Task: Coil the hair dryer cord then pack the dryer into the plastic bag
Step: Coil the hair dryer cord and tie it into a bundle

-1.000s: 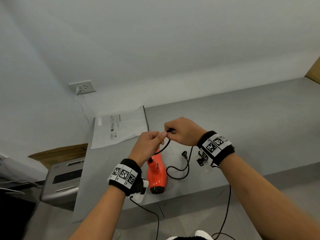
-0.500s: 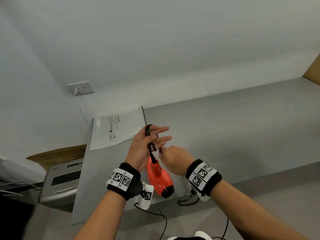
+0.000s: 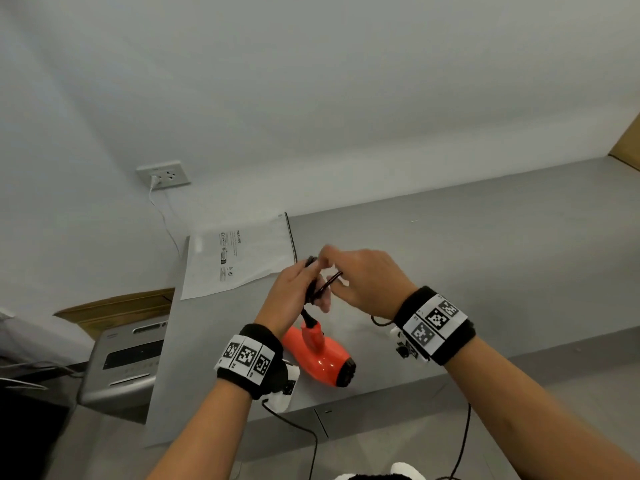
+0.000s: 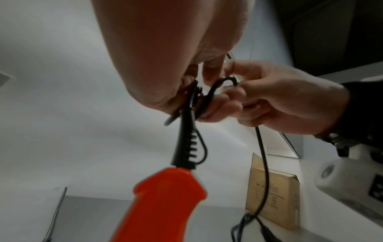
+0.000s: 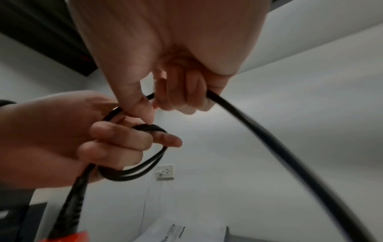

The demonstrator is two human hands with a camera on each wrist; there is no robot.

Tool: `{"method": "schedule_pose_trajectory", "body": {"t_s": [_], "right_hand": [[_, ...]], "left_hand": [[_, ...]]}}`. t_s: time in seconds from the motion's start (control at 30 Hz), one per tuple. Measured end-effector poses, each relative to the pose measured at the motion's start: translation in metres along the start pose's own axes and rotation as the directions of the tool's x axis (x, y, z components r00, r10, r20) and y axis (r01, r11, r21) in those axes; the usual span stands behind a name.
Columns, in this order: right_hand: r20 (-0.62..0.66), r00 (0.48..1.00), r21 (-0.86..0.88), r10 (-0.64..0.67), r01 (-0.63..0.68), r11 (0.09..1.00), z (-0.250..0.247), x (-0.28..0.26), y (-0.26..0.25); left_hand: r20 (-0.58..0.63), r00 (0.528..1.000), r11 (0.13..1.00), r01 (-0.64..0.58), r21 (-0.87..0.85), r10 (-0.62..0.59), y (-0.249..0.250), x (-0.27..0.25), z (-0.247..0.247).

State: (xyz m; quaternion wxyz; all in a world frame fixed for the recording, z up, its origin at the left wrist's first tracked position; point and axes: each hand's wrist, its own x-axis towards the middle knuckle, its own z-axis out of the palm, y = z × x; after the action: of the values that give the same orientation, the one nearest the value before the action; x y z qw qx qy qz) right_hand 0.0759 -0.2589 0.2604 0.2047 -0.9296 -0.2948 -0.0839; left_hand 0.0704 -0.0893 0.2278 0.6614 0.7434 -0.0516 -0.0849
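Observation:
An orange hair dryer hangs just above the grey table, its handle pointing up toward my hands. Its black cord is looped around the fingers of my left hand, which holds the loops. My right hand grips the free run of cord right beside the left hand's fingers. The rest of the cord drops away below the right hand. The flat plastic bag with printed text lies on the table's far left corner.
A wall socket with a white cable plugged in sits above the bag. A grey machine stands left of the table, with a cardboard box behind it. Another cardboard box stands at the right.
My right hand has swung from low near the table edge back up to the left hand, bringing another turn of cord. The dryer has swung to point its nozzle right.

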Motion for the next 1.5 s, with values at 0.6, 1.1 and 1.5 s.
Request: {"method": "schedule_pose_trajectory", "body": {"t_s": [0.6,1.1,1.5], "right_hand": [[0.094,0.962,0.418,0.255,-0.27,0.867,0.033,0.024,0.031],[0.218,0.916,0.364,0.338,-0.398,0.842,0.099,-0.021,0.019],[0.099,0.981,-0.107,-0.164,0.175,0.979,0.013,-0.005,-0.014]], "left_hand": [[0.026,0.998,0.994,0.061,-0.092,-0.059,-0.005,0.0,-0.001],[-0.054,0.997,0.93,0.03,-0.366,-0.053,-0.013,-0.002,-0.002],[-0.105,0.994,0.987,0.003,0.161,0.014,-0.018,0.002,0.004]]}}
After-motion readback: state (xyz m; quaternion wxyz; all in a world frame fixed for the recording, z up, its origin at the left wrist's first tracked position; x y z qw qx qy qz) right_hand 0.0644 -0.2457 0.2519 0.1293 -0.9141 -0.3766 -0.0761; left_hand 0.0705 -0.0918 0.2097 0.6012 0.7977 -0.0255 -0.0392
